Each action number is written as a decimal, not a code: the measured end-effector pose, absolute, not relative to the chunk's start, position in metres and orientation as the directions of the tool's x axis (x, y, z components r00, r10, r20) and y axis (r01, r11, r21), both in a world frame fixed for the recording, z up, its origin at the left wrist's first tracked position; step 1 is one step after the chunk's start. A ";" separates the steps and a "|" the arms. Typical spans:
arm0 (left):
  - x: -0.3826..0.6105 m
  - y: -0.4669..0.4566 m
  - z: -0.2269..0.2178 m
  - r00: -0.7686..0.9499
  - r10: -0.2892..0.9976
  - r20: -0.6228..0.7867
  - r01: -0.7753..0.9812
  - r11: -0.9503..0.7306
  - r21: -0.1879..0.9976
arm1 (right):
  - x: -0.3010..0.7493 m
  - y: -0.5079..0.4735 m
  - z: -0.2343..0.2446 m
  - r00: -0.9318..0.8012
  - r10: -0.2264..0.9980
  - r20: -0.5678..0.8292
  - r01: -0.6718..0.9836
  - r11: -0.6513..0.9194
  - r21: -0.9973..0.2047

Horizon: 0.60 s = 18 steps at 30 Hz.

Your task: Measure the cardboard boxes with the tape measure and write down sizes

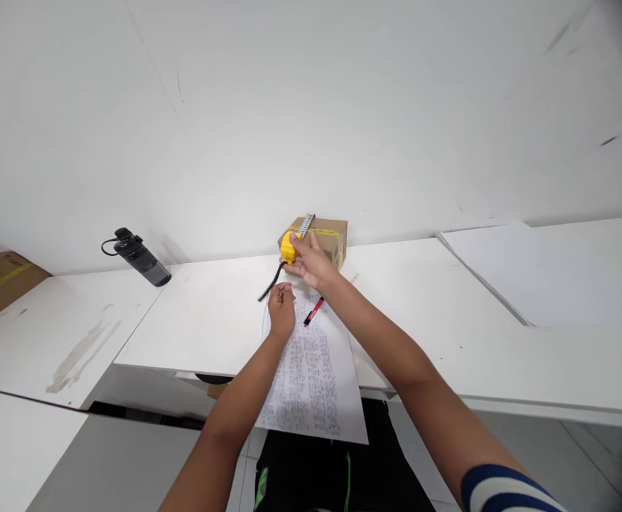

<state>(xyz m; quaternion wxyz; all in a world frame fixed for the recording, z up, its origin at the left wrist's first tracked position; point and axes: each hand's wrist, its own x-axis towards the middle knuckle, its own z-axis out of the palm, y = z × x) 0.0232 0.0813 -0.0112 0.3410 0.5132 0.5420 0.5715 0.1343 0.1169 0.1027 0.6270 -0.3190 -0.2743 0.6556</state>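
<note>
My right hand [315, 264] grips a yellow tape measure [289, 248] in front of a small cardboard box [328, 226]. A short length of the metal blade [307, 224] is drawn out across the top of the box, and a black wrist strap [271, 282] hangs from the case. Just below, my left hand [281, 307] is closed with curled fingers over the top of a sheet of paper [311, 377]; nothing shows in it. The sheet is covered in handwriting and overhangs the table's front edge. A red and black pen [313, 311] lies on it, beneath my right wrist.
A dark water bottle [143, 257] stands to the left by the wall. Farther left are taped cardboard boxes [6, 284]. Large white sheets [550, 274] lie on the right side of the white table [417, 313]. The wall rises directly behind the small box.
</note>
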 end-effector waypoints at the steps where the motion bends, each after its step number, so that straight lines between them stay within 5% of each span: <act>1: 0.023 0.080 -0.010 -0.242 0.942 0.234 0.175 -0.194 0.965 | 0.133 0.117 0.103 -0.033 0.995 -0.090 -0.677 -0.089 -0.730; 6: 0.016 0.091 0.013 -0.387 0.829 0.405 0.257 -0.325 0.910 | 0.125 0.119 0.105 -0.017 0.991 -0.130 -0.755 -0.098 -0.648; 12: 0.002 0.138 0.056 0.237 0.647 0.725 0.521 -0.714 0.467 | 0.124 0.122 0.107 0.061 0.989 -0.135 -0.751 -0.044 -0.658; 18: 0.002 0.143 0.055 0.360 0.666 0.653 0.490 -0.731 0.476 | 0.124 0.121 0.105 0.142 0.977 -0.157 -0.640 -0.030 -0.768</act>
